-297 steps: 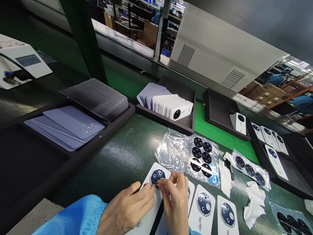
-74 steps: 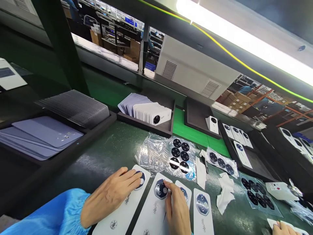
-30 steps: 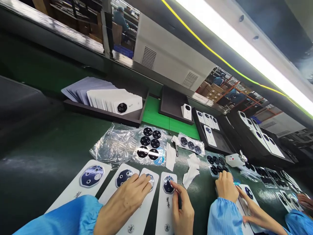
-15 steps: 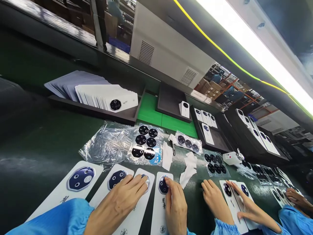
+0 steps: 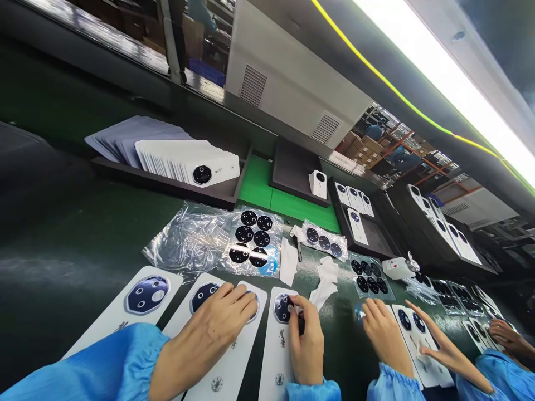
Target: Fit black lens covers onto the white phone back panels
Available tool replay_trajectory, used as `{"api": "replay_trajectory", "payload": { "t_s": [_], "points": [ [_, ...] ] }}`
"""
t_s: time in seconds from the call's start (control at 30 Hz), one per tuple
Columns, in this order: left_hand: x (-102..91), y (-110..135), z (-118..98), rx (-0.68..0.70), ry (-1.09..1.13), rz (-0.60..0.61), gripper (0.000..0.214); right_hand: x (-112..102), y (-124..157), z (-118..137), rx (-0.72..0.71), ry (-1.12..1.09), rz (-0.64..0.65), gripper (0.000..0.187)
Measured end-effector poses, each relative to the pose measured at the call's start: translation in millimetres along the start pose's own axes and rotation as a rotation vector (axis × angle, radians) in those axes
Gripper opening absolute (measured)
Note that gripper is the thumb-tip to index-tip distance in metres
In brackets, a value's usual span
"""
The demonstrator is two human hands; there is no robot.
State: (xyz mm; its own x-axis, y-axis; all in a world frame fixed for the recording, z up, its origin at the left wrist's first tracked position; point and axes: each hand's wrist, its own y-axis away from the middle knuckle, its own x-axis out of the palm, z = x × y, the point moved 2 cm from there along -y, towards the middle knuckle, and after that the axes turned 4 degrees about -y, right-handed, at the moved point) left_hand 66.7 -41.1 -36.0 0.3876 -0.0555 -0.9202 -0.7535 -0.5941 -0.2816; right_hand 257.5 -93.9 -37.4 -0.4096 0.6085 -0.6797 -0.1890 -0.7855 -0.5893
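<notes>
Four white cards (image 5: 119, 331) are laid side by side along the lower edge of the frame on a dark green surface (image 5: 83, 245), each bearing one dark octagonal lens sticker (image 5: 147, 295). The left hand (image 5: 204, 334) is spread open across the second and third cards, its fingertips (image 5: 251, 298) pressed on the third sticker. The right hand (image 5: 307, 348) is at the fourth card, with thumb and forefinger closed at the sticker's edge; whether the sticker is gripped cannot be told. Characters are printed on the cards but cannot be read.

Above the cards lie a crumpled plastic bag (image 5: 188, 242), a film sheet (image 5: 251, 242) of six black stickers, a film strip (image 5: 324, 239) of three and a second sheet (image 5: 368, 277) of six. Two white wipes (image 5: 328, 281) are beside them. At upper left, a tray (image 5: 167, 192) holds a stack of white cards (image 5: 179, 161). At lower right, a co-worker's hands (image 5: 384, 337) are on other cards, and another hand (image 5: 504, 337) is at the far right edge.
</notes>
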Motion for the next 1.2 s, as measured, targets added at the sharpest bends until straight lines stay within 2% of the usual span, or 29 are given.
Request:
{"api": "replay_trajectory", "payload": {
  "t_s": [0.1, 0.17, 0.23, 0.33, 0.47, 0.53, 0.7, 0.87, 1.0, 1.2],
  "points": [
    [-12.3, -15.0, -5.2, -0.018, 0.110, 0.048, 0.029, -4.7, -2.9, -2.1, 0.035, -0.053, 0.031, 0.019],
    [-11.8, -27.0, -10.8, -0.035, 0.226, 0.068, 0.024, -8.2, 1.4, -2.3, 0.108, -0.104, 0.039, 0.015],
    [-5.5, -41.5, -16.2, -0.060, 0.338, 0.068, 0.020, -10.2, 12.6, -1.4, 0.177, -0.155, 0.057, 0.015],
    [7.8, -65.8, -21.0, -0.105, 0.373, 0.061, 0.024, -8.8, 38.0, 1.4, 0.184, -0.193, 0.075, 0.018],
    [21.0, -90.8, -20.4, -0.130, 0.327, 0.104, 0.028, -2.2, 68.2, 3.0, 0.148, -0.195, -0.038, 0.022],
    [24.4, -97.7, -19.1, -0.123, 0.295, 0.129, 0.027, 1.2, 75.5, 3.3, 0.100, -0.172, -0.055, 0.023],
    [27.3, -104.6, -20.5, -0.074, 0.192, 0.170, 0.015, 1.8, 76.3, 3.3, -0.023, -0.120, -0.085, 0.025],
    [29.9, -104.0, -27.7, -0.007, 0.075, 0.162, 0.030, 0.2, 72.3, 5.8, -0.098, -0.065, -0.080, 0.028],
    [37.0, -101.1, -32.2, 0.063, -0.003, 0.132, 0.033, 1.0, 70.5, 9.5, -0.125, 0.023, -0.058, 0.025],
    [47.1, -92.4, -36.7, 0.216, -0.083, 0.050, 0.026, 3.3, 70.5, 12.1, -0.120, 0.100, -0.043, 0.025]
  ]
}}
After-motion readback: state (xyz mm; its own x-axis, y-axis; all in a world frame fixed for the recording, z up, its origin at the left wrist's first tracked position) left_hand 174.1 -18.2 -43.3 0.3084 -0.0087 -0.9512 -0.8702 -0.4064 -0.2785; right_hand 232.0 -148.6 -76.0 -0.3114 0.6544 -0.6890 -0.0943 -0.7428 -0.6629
